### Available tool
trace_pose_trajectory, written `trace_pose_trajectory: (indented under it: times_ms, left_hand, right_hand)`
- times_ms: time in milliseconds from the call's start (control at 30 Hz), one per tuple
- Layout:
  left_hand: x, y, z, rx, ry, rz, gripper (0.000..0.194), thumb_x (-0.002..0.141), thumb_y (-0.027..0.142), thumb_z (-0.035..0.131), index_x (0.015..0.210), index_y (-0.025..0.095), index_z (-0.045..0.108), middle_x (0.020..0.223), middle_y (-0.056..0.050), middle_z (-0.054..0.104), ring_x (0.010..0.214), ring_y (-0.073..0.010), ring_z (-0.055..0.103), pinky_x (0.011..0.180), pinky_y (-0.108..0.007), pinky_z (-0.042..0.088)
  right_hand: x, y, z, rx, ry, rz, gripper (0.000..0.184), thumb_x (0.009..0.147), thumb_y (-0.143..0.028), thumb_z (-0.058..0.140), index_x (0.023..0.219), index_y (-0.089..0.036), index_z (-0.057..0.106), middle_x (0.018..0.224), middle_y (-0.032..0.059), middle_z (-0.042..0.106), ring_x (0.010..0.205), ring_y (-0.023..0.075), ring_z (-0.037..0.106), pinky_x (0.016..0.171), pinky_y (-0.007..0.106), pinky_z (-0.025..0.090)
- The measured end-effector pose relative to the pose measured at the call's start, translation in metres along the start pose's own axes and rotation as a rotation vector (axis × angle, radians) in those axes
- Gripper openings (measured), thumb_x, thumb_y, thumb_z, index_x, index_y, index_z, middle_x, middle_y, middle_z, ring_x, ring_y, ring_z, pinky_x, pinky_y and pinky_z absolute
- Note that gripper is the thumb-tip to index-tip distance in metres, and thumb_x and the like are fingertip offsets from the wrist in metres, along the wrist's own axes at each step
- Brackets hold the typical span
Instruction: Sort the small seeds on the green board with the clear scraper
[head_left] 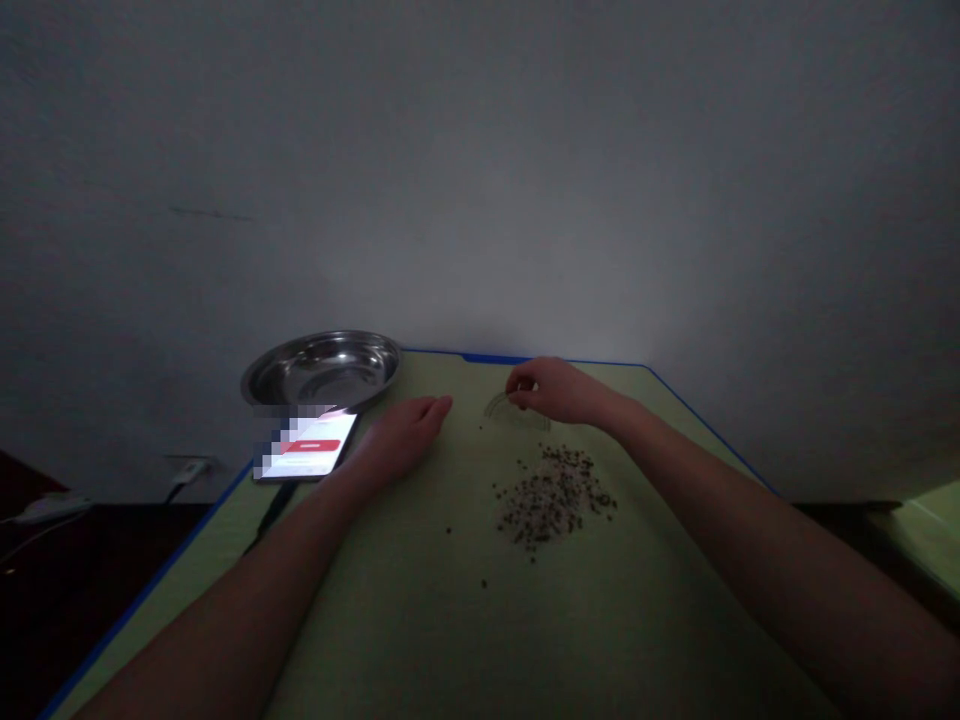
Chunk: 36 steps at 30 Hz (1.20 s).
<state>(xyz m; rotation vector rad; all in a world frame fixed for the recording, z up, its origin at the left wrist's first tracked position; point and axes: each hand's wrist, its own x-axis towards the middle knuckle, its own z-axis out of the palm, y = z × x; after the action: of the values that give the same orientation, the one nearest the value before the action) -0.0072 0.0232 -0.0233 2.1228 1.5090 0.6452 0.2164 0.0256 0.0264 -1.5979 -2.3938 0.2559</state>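
Note:
My right hand (551, 388) is above the far part of the table, its thumb and fingertips brought together in a pinch. Whatever sits between those fingertips is too small and dark to make out. Under it shows a faint curved marking (496, 404) on the green surface. My left hand (405, 428) rests on the table left of centre, back up, fingers curled and held together; its palm side is hidden. Nearer to me than my right hand lies a loose pile of pale grains mixed with small dark beads or beans (555, 495). Stray dark pieces (484, 583) lie apart from the pile.
A shiny metal basin (322, 372) stands at the table's far left. In front of it is a phone or tablet (304, 447) with a lit screen, close to my left wrist. The green table top (450, 640) has a blue edge and meets a grey wall (480, 180).

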Motion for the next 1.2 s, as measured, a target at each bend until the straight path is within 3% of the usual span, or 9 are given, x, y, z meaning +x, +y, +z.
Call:
trace_pose_trajectory:
  times_ms: [200, 367, 600, 867, 1033, 1200]
  left_hand:
    - [-0.002, 0.003, -0.003, -0.046, 0.046, 0.007, 0.043, 0.087, 0.051, 0.029, 0.057, 0.021, 0.040, 0.055, 0.002, 0.044, 0.057, -0.0159, 0.045, 0.056, -0.028, 0.029]
    - [0.001, -0.001, -0.001, -0.107, 0.079, 0.004, 0.043, 0.087, 0.051, 0.030, 0.057, 0.021, 0.040, 0.055, 0.003, 0.044, 0.056, -0.0154, 0.044, 0.054, -0.029, 0.028]
    - [0.002, -0.003, -0.001, -0.168, 0.108, -0.004, 0.045, 0.087, 0.051, 0.030, 0.055, 0.021, 0.042, 0.054, 0.002, 0.046, 0.056, -0.0157, 0.045, 0.057, -0.029, 0.032]
    - [0.003, -0.006, 0.001, -0.143, 0.073, -0.024, 0.048, 0.086, 0.055, 0.028, 0.055, 0.021, 0.040, 0.052, 0.002, 0.044, 0.053, -0.0156, 0.044, 0.055, -0.029, 0.031]
    - [0.004, -0.006, 0.002, -0.117, 0.065, -0.021, 0.048, 0.086, 0.056, 0.027, 0.056, 0.021, 0.042, 0.053, 0.002, 0.046, 0.054, -0.0159, 0.045, 0.055, -0.029, 0.031]
    - [0.003, -0.004, 0.000, -0.129, 0.042, -0.026, 0.047, 0.086, 0.055, 0.028, 0.056, 0.021, 0.040, 0.052, 0.003, 0.044, 0.053, -0.0154, 0.043, 0.056, -0.029, 0.032]
  right_hand:
    - [0.030, 0.007, 0.024, -0.019, 0.009, 0.059, 0.017, 0.078, -0.017, 0.057, 0.087, -0.013, 0.071, 0.076, 0.0084, 0.071, 0.067, 0.0163, 0.061, 0.061, 0.026, 0.042]
    - [0.029, -0.015, 0.034, 0.056, -0.099, -0.096, 0.019, 0.078, -0.019, 0.058, 0.090, -0.014, 0.071, 0.083, 0.0062, 0.072, 0.072, 0.0137, 0.062, 0.064, 0.022, 0.042]
    - [-0.009, -0.061, 0.033, 0.151, -0.341, -0.419, 0.020, 0.079, -0.021, 0.058, 0.094, -0.016, 0.072, 0.084, 0.0028, 0.072, 0.069, 0.0118, 0.061, 0.064, 0.021, 0.042]
    - [-0.063, -0.068, 0.019, 0.179, -0.495, -0.452, 0.019, 0.081, -0.019, 0.058, 0.094, -0.021, 0.072, 0.080, -0.0003, 0.072, 0.065, 0.0108, 0.060, 0.063, 0.021, 0.041]
    - [-0.082, -0.061, 0.004, 0.236, -0.378, -0.403, 0.016, 0.084, -0.020, 0.058, 0.093, -0.019, 0.071, 0.085, 0.0013, 0.071, 0.073, 0.0117, 0.061, 0.069, 0.022, 0.042]
    - [-0.098, -0.050, -0.012, 0.261, -0.161, -0.202, 0.012, 0.084, -0.024, 0.058, 0.087, -0.020, 0.069, 0.075, -0.0018, 0.067, 0.061, 0.0088, 0.055, 0.058, 0.020, 0.040]
